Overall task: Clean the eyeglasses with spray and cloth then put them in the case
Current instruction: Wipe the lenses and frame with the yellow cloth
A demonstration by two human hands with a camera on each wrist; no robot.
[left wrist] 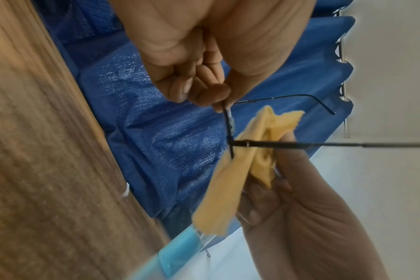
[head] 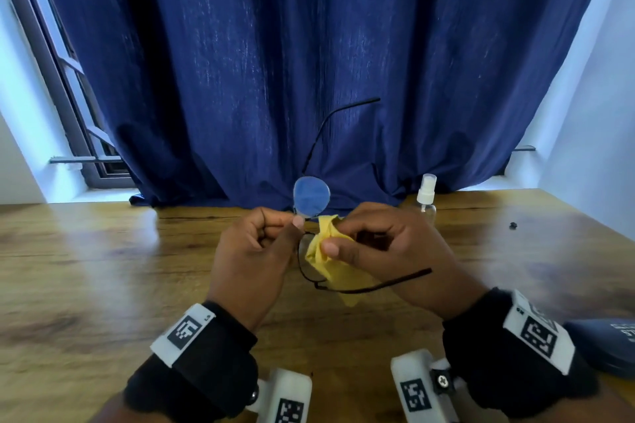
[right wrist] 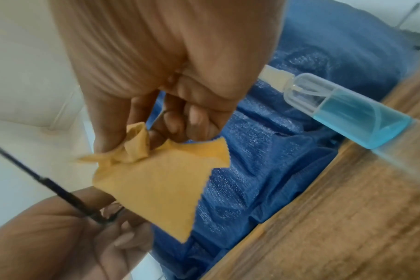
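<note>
At the left, behind the table (head: 86, 251), a window (head: 51, 62) shows past the edge of a blue curtain (head: 275, 62). The left hand (head: 254, 251) is held above the wood, thumb and forefinger pinched on the glasses (head: 311, 197) near the bridge, its other fingers curled in. The glasses are in the air between both hands, stood on end: one lens up against the curtain, the other low and half covered, both temples swung open.

The right hand (head: 388, 247) pinches a yellow cloth (head: 324, 251) around that lower lens, thumb on the near face and fingertips behind, so the wiping seems under way. The cloth is soft and limp; its loose tail hangs below the frame.

The frame is thin wire, surely light and springy, and I judge it easy to bend at the hinges or bridge. Holding by the bridge or rim, as the left hand does, looks right; bare fingers on a lens would smear it, and too hard a rub could twist the frame.

Further right a spray bottle (head: 426, 197) with blue liquid stands near the curtain, untouched. At the far right edge lies a dark case (head: 608, 347), well apart from the glasses.
</note>
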